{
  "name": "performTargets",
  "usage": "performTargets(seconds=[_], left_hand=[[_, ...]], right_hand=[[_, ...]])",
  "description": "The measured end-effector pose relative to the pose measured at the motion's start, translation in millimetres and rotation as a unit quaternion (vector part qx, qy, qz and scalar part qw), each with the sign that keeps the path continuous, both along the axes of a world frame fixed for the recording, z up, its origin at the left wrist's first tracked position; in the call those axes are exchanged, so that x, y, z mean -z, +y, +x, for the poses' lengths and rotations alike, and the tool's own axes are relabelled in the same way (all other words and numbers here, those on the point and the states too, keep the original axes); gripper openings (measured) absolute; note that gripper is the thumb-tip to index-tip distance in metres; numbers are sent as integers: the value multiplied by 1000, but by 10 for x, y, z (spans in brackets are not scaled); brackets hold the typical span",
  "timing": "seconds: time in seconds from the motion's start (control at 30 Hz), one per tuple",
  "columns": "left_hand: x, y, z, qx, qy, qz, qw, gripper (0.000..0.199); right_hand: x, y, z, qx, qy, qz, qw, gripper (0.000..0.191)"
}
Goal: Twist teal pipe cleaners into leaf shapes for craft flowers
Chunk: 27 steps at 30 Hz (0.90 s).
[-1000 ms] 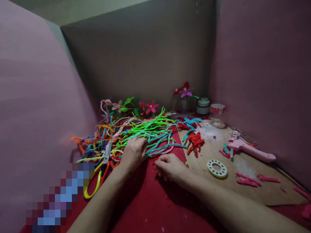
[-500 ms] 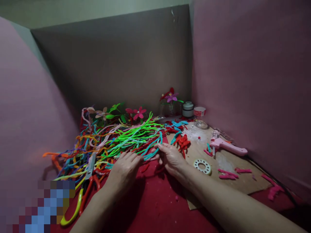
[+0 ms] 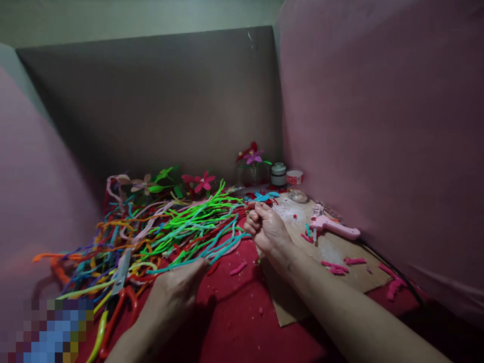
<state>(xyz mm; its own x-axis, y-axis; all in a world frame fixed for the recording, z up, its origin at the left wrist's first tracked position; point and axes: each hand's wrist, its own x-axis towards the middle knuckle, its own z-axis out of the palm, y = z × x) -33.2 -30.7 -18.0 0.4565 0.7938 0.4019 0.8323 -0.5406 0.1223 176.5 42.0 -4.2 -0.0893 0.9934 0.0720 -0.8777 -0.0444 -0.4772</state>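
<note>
A turquoise pipe cleaner [image 3: 226, 246] stretches between my two hands, low over the red cloth. At its left end my left hand [image 3: 181, 282] is closed, thumb uppermost; most of its fingers are hidden beneath. My right hand [image 3: 266, 229] is curled into a pinch at the other end, close to the cardboard, and its fingertips cover what they grip. Behind and left of the hands spreads a tangled heap of pipe cleaners, with bright green pipe cleaners [image 3: 189, 222] on top.
Scissors [image 3: 121, 275] with red handles lie left. A pink glue gun [image 3: 335, 227] rests on cardboard [image 3: 289, 297] beside pink scraps [image 3: 335, 267]. Pipe-cleaner flowers [image 3: 204, 182], a lidded jar [image 3: 279, 174] and a tape roll [image 3: 295, 176] stand at the back. Partitions enclose the sides.
My hands have moved apart, the left down and leftward, the right slightly up. The right fingers have curled tighter. The view has shifted right, and the white ring with holes is no longer visible.
</note>
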Motion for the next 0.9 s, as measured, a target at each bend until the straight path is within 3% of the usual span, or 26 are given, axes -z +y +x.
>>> performTargets(seconds=[0.13,0.27,0.63,0.9], left_hand=[[9,-93,64,-3,2,-56,998,22],[37,-163,64,-16,-11,-85,996,22],[39,-389,2,-76,-128,-157,976,24],[-81,-478,-146,-106,-260,-254,926,27]], right_hand=[[-42,-18,46,1,-8,-38,999,16],[-44,-50,64,-58,-24,-81,995,21],[-63,-126,18,-55,-37,-1,998,12],[-62,-110,101,-76,12,17,997,18]])
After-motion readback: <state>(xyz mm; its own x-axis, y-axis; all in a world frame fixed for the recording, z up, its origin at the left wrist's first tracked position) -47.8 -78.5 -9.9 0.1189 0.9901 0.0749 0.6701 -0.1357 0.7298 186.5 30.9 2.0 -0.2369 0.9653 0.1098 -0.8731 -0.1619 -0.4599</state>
